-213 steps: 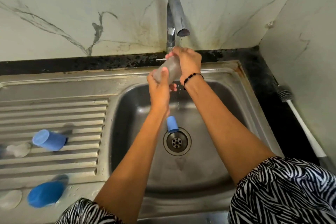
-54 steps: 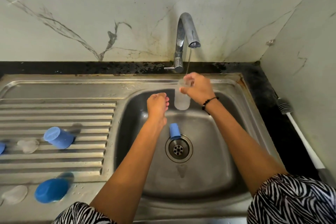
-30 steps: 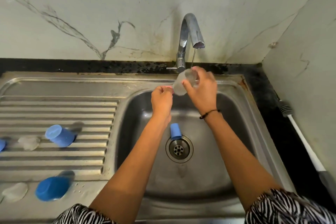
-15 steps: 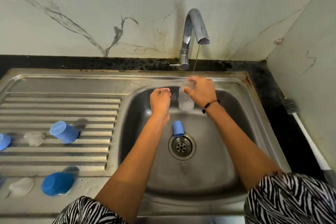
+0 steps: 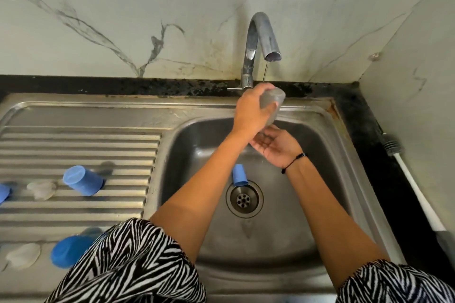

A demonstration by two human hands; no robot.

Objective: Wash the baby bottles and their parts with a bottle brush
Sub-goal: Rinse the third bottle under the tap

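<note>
My left hand (image 5: pixel 252 110) grips a clear baby bottle (image 5: pixel 272 102) held bottom up, mouth down, under the thin stream from the faucet (image 5: pixel 261 39). My right hand (image 5: pixel 275 146) is cupped palm up just beneath the bottle's mouth, fingers relaxed, holding nothing. A blue cap (image 5: pixel 239 174) lies in the sink basin (image 5: pixel 283 241) beside the drain (image 5: pixel 244 199). The bottle brush (image 5: pixel 413 184), white handle and dark bristle head, lies on the black counter at the right.
On the ribbed drainboard (image 5: pixel 81 145) lie a blue cap (image 5: pixel 82 180), another blue cap (image 5: pixel 70 251) near my left sleeve, a third blue piece (image 5: pixel 3 192) at the left edge, and two clear teats (image 5: pixel 41 189) (image 5: pixel 23 254). Marble walls close the back and right.
The bottle has passed from my right hand to my left and been turned mouth down. My right hand has dropped below it, palm up.
</note>
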